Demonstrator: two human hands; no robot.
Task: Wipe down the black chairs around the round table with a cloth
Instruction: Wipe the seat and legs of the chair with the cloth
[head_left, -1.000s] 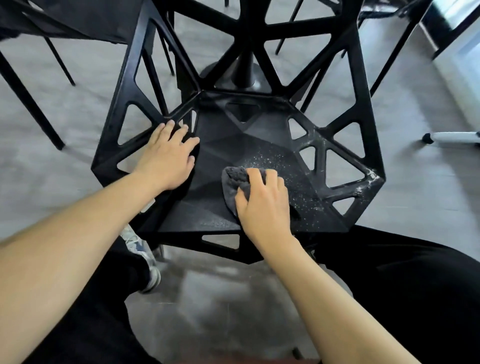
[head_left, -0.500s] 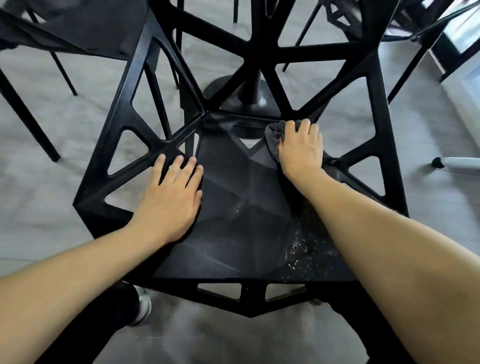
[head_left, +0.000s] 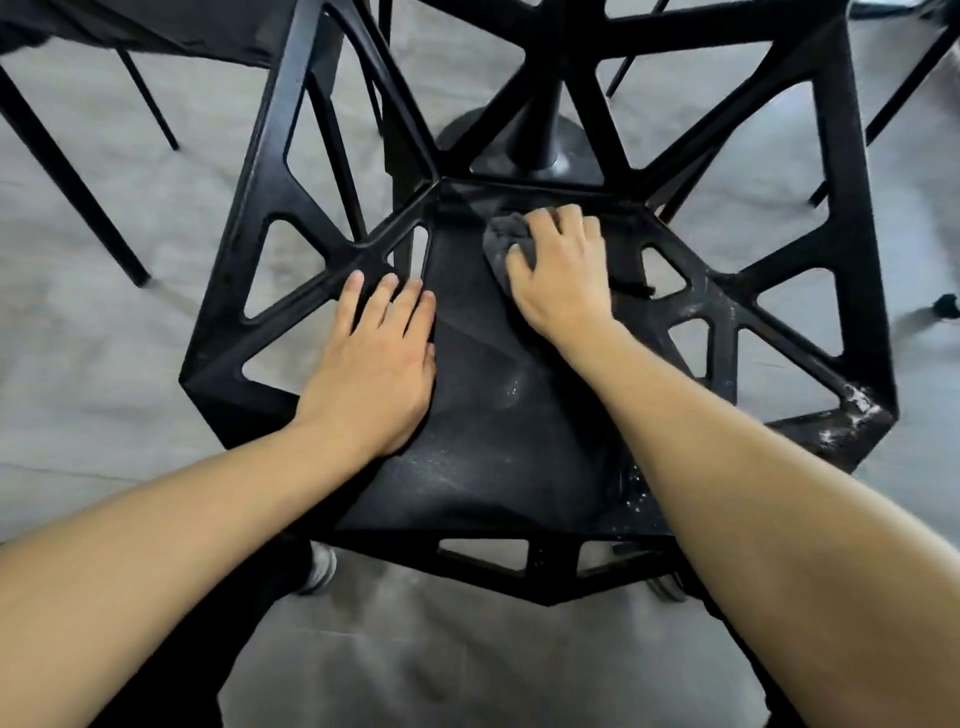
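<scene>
Since a moment ago the right hand (head_left: 558, 270) has slid its bunched grey cloth (head_left: 501, 236) leftward along the back of the angular black lattice chair (head_left: 467, 415) seat, fingers curled over it, while the left hand (head_left: 374, 364) lies flat, bracing the chair.

One camera on my head, looking forward and steeply down at close range.

It sits above the black chair (head_left: 483, 415), near enough that the seat fills the middle and my forearms enter from the bottom corners, the left hand (head_left: 374, 364) and the right hand (head_left: 558, 270) both in view. The wide angle bends the chair's frame outward at the edges. At the top it catches the table's pedestal base (head_left: 545, 150) on the grey floor (head_left: 104, 364). No second view shares the scene.
</scene>
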